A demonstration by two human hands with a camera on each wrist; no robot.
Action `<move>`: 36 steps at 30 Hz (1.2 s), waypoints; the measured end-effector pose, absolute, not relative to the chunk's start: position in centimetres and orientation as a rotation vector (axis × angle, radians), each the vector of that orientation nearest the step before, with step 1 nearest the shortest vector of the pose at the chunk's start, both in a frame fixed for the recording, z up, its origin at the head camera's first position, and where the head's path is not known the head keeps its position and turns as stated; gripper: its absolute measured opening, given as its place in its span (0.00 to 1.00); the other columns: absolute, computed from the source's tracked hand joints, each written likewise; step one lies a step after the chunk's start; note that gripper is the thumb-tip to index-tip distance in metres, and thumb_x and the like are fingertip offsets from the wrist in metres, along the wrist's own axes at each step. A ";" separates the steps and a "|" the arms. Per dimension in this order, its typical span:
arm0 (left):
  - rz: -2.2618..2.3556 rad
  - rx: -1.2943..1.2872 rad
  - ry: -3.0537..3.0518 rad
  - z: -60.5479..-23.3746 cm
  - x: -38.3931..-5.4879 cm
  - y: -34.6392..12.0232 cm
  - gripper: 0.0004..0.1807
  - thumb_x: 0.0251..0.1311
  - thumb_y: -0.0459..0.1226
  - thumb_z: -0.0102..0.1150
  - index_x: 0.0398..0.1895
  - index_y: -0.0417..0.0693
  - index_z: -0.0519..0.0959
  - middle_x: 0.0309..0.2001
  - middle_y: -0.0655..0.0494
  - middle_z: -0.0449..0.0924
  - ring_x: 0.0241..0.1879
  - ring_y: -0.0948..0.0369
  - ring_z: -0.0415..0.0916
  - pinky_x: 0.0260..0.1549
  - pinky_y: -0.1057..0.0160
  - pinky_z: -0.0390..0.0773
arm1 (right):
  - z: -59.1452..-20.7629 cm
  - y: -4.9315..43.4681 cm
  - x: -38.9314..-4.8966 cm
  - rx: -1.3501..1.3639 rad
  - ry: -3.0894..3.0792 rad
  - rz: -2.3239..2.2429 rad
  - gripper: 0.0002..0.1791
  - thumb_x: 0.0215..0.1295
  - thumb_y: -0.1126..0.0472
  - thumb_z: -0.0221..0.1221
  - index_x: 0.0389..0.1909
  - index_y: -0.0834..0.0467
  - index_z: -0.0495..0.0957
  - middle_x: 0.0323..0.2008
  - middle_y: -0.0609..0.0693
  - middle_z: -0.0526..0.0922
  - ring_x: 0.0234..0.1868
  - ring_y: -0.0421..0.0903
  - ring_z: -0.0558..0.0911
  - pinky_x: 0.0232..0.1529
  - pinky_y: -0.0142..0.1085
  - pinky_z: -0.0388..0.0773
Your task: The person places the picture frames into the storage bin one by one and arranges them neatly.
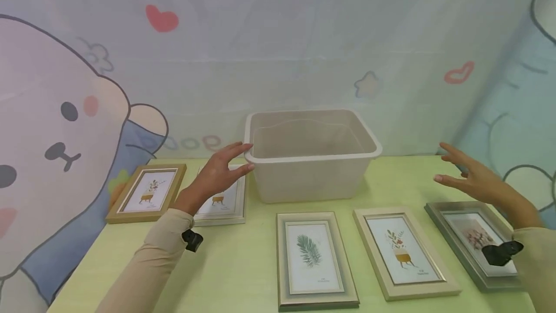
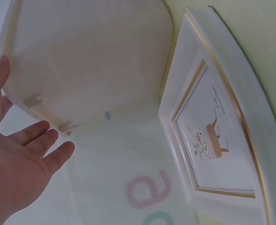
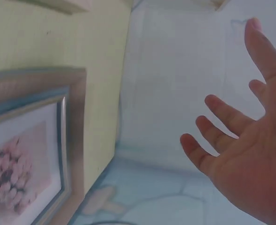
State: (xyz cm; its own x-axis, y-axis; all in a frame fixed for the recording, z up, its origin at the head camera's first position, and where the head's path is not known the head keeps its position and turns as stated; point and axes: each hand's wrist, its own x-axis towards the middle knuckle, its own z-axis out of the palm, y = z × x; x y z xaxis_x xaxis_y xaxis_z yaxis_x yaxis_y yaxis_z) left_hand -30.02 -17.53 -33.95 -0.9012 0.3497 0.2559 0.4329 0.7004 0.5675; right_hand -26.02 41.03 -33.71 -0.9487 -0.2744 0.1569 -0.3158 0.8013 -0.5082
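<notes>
Left hand (image 1: pixel 219 170): fingers spread wide at left rim of plastic bin (image 1: pixel 310 180); contact cannot be told. Right hand (image 1: pixel 478 177): spread wide, raised near grey picture frame (image 1: pixel 468 235). Bin ×1, upright on table (image 1: pixel 230 264). Picture frames ×5: left of bin, brown frame (image 1: pixel 147 192), white frame (image 1: pixel 230 202); nearer, leaf-print frame (image 1: pixel 309 255), cream frame (image 1: pixel 404 255); grey one rightmost.

Faint letters (image 1: pixel 188 143) on the wall cloth (image 1: pixel 278 52) are too blurred to read surely. Small print (image 2: pixel 220 99) in the white frame (image 2: pixel 180 91) seems to say "10cmx15cm"; the other frames' (image 1: pixel 318 260) print is too small.
</notes>
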 end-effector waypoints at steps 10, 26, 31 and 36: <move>-1.063 -0.616 -2.791 -33.4 -30.1 -17.3 0.32 0.69 0.51 0.59 0.75 0.61 0.65 0.75 0.54 0.64 0.76 0.49 0.57 0.70 0.43 0.62 | -36.3 46.5 -25.8 0.352 -3.115 0.843 0.53 0.73 0.52 0.57 0.79 0.57 0.25 0.70 0.85 0.45 0.63 0.88 0.54 0.49 0.79 0.58; -1.120 -0.604 -2.793 -34.2 -29.9 -17.6 0.31 0.71 0.50 0.57 0.75 0.62 0.65 0.75 0.53 0.63 0.75 0.48 0.59 0.69 0.42 0.64 | -40.9 51.7 -24.4 0.248 -3.237 0.893 0.51 0.74 0.53 0.56 0.75 0.67 0.26 0.66 0.90 0.46 0.59 0.89 0.57 0.43 0.70 0.73; -1.135 -0.607 -2.785 -34.2 -29.9 -17.6 0.31 0.71 0.49 0.57 0.75 0.61 0.65 0.75 0.52 0.64 0.75 0.48 0.60 0.68 0.44 0.65 | -41.5 52.7 -23.9 0.125 -3.300 0.757 0.52 0.72 0.49 0.58 0.74 0.72 0.34 0.59 0.93 0.54 0.55 0.88 0.65 0.39 0.59 0.80; -1.128 -0.597 -2.786 -34.2 -29.9 -17.6 0.30 0.71 0.48 0.57 0.75 0.62 0.65 0.75 0.52 0.64 0.74 0.48 0.61 0.68 0.44 0.66 | -41.7 53.0 -24.0 0.127 -3.316 0.725 0.49 0.72 0.51 0.59 0.73 0.74 0.37 0.54 0.92 0.62 0.48 0.81 0.75 0.39 0.54 0.80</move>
State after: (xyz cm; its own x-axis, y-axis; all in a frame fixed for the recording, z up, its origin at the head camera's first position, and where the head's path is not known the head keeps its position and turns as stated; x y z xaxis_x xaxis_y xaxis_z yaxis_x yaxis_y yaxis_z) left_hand -29.89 -17.62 -34.20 -0.9212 0.3255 0.2132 0.3822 0.6538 0.6531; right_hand -24.04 52.97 -41.72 -0.9649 -0.1255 -0.2306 -0.0178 0.9076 -0.4194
